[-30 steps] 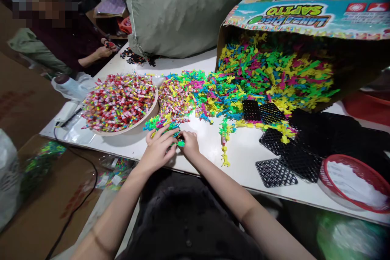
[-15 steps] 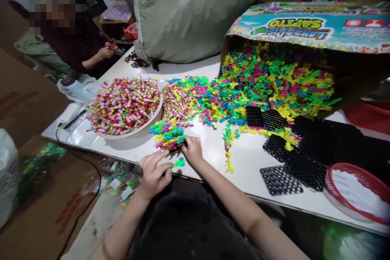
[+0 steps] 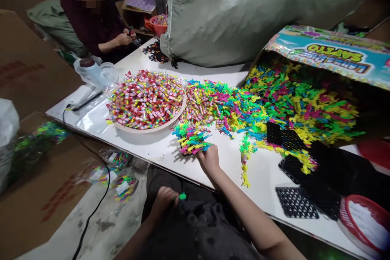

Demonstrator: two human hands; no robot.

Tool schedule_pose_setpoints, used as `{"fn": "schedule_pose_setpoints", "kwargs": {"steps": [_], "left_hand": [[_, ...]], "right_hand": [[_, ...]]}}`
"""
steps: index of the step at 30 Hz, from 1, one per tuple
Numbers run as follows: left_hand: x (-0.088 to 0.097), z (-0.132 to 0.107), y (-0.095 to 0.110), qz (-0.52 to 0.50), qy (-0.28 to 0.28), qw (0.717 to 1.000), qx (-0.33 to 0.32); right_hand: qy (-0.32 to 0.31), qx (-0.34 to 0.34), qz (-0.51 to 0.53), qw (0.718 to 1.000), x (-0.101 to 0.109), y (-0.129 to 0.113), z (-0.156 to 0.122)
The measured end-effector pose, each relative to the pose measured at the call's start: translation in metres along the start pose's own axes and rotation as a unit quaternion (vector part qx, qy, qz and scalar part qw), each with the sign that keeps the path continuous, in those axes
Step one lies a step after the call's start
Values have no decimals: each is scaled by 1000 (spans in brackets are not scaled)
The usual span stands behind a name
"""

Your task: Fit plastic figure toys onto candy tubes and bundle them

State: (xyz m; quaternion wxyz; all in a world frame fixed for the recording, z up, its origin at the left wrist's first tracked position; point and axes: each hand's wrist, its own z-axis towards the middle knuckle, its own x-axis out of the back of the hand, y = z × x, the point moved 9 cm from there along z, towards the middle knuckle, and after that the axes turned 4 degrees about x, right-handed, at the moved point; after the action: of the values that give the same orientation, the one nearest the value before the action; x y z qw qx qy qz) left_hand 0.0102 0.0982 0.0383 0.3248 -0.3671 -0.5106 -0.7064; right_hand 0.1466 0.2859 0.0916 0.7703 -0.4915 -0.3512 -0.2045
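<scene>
My left hand [image 3: 163, 201] is down by my lap below the table edge, fingers closed on a small green plastic piece [image 3: 182, 196]. My right hand [image 3: 209, 158] rests on the white table [image 3: 164, 154], touching a black grid filled with upright coloured plastic figures [image 3: 192, 139]. A big heap of loose coloured plastic figures [image 3: 274, 101] spills from a tipped cardboard box [image 3: 335, 55] behind it.
A round tray of wrapped candies [image 3: 146, 99] stands at the left. Black plastic grids [image 3: 297, 203] lie at the right beside a red basket [image 3: 364, 221]. A grey sack [image 3: 243, 12] lies at the back. Another person [image 3: 100, 28] works at the far left corner. Cardboard boxes and a cable lie on the floor.
My left hand has drawn back off the table down to my lap with the green piece. My right hand stays at the filled grid. The view has shifted left.
</scene>
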Motion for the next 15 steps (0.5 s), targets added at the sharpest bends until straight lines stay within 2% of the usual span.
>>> {"fn": "schedule_pose_setpoints", "kwargs": {"steps": [5,11,15], "left_hand": [[1,5,-6,0,35,999,13],[5,6,-9,-18,21,999,36],[2,7,-10,-15,7,999,39]], "right_hand": [[23,-31,-9,999,4,2,-2],[29,10,-2,1000,7,-8,-2],[27,18,8,999,3,-6,0]]}}
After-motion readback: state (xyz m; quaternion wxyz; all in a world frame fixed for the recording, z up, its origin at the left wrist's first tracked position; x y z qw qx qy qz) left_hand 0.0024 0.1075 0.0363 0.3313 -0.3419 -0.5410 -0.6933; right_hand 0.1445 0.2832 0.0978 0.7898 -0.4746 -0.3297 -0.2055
